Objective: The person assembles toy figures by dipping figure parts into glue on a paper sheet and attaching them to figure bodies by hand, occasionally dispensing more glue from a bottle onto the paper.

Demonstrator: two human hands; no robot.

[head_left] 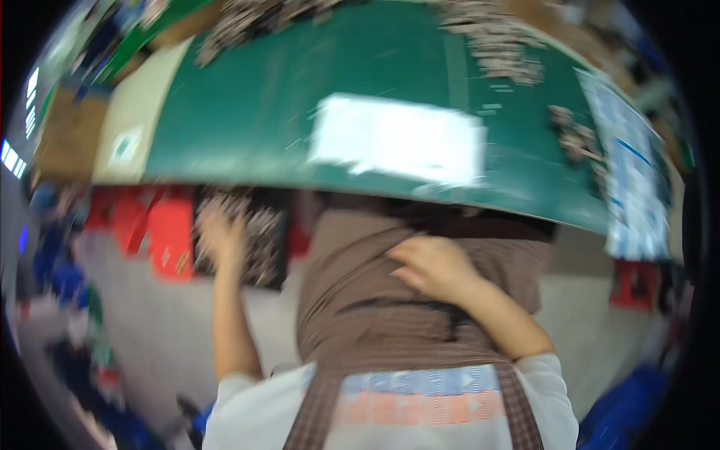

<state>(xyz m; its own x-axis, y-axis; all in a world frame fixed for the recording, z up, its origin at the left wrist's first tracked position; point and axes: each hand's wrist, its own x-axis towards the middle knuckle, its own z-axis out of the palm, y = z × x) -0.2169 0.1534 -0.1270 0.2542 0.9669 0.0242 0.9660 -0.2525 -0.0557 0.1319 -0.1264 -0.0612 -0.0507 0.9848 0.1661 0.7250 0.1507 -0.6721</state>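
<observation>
My left hand (222,234) reaches down over a black tray (277,259) beside my lap, left of me and just below the table's edge. Many small brownish-grey pieces (259,217) fill the tray, too blurred to name. That hand's fingers are smeared by motion, so whether they grip a piece does not show. Above my lap, my right hand (435,264) rests loosely near my brown apron (360,277). Its fingers point left with the thumb apart, and nothing is seen in it.
A green-topped table (247,112) spans the front, with a bright white sheet (397,139) on it. Heaps of small pieces (499,45) lie at its far side, others (577,139) at the right near a blue-and-white sheet (630,172). Red bins (169,236) stand left of the tray.
</observation>
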